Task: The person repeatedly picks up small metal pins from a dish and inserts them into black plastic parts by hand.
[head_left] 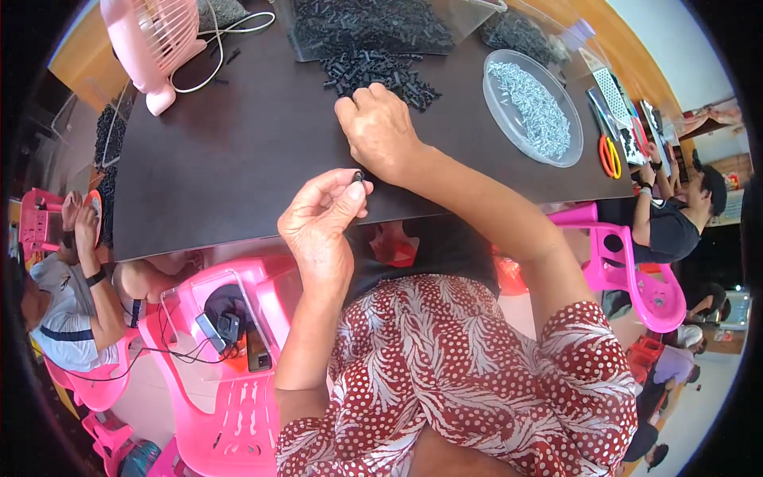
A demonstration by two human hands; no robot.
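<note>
Just past the table's near edge, my left hand (322, 215) pinches a small black plastic piece (358, 176) between thumb and fingertips. Farther forward, my right hand (380, 131) is curled palm down over the table, at the near edge of a loose pile of black plastic pieces (373, 71). Its fingertips are hidden under the knuckles, so what they hold, if anything, cannot be seen. Behind the pile stands a clear bin (298, 49) full of similar black pieces. A round clear tray (494, 119) to the right holds many small silvery metal parts.
A pink fan (155, 40) with a white cord stands at the far left of the dark table (222, 167). Orange-handled scissors (609, 157) lie near the right edge. Pink chairs (230, 421) flank me; other people sit at left and right.
</note>
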